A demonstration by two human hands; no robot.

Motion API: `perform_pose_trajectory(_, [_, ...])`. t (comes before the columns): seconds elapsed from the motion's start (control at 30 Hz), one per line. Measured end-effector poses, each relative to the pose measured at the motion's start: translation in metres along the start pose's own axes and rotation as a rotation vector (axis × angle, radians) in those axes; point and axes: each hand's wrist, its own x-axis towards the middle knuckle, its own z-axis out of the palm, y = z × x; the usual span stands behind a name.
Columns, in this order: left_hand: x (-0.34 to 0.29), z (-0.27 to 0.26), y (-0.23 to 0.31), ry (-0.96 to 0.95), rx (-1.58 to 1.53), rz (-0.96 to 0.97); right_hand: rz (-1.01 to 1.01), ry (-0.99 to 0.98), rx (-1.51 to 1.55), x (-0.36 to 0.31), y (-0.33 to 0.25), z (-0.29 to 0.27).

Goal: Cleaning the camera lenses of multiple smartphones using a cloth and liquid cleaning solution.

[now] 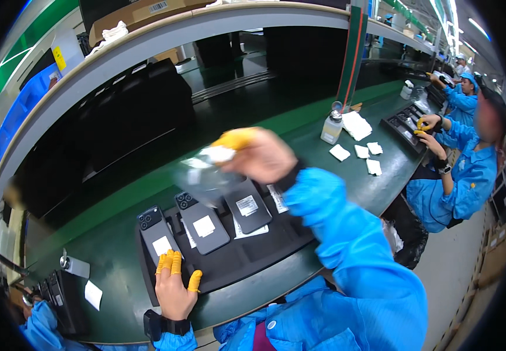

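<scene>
Matte black plastic forms the shallow, moulded tray point(253, 257), its recesses holding three flat, round-cornered grey phones; take its middle as the dial's centre. At nine o'clock lies the left phone point(153, 229), at eleven the middle phone point(211, 238) and at one the right phone point(251, 209), each backed with a smooth white label. Raised camera blocks show on the first two. The left hand point(175, 289), at half past seven, rests its yellow-sheathed fingertips on the left phone's lower end, thumb spread away. Well apart from it, at one o'clock, the right hand point(260, 157) hangs above the tray, fingers pinched on thin, glassy clear film point(203, 178); a small white piece point(219, 153) shows at its fingers, too blurred to identify. Film and hand mask the right phone's upper end, and the left hand covers the left phone's bottom. Toward half past one, a translucent bottle point(332, 128) stands near soft, crumpled white cloths point(357, 126). Around two o'clock, a blue-sleeved co-worker point(460, 169) bends over another black tray point(403, 127), contents hard to make out. At eight, another person's blue sleeve point(42, 324) is cut off by the dark lens rim.
</scene>
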Motion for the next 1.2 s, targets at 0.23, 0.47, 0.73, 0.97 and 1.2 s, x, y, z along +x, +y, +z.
perform_pose_trajectory(0.23, [-0.008,-0.001,-0.008,-0.015,-0.004,-0.024,-0.905,0.310,-0.224,-0.256,-0.147,-0.063])
perform_pose_trajectory(0.47, [-0.002,-0.006,-0.006,-0.026,0.043,-0.040,-0.838,0.990,-2.065,-0.300,-0.083,-0.038])
perform_pose_trajectory(0.73, [-0.001,0.002,-0.003,-0.015,0.016,-0.021,0.995,0.755,-2.334,-0.437,0.057,-0.409])
perform_pose_trajectory(0.97, [0.022,-0.044,-0.024,-0.219,-0.065,0.031,1.251,0.991,-1.769,-0.436,0.059,-0.399])
perform_pose_trajectory(1.2, [0.080,-0.095,-0.022,-0.195,-0.118,0.053,0.700,1.904,-1.929,-0.356,-0.111,-0.239])
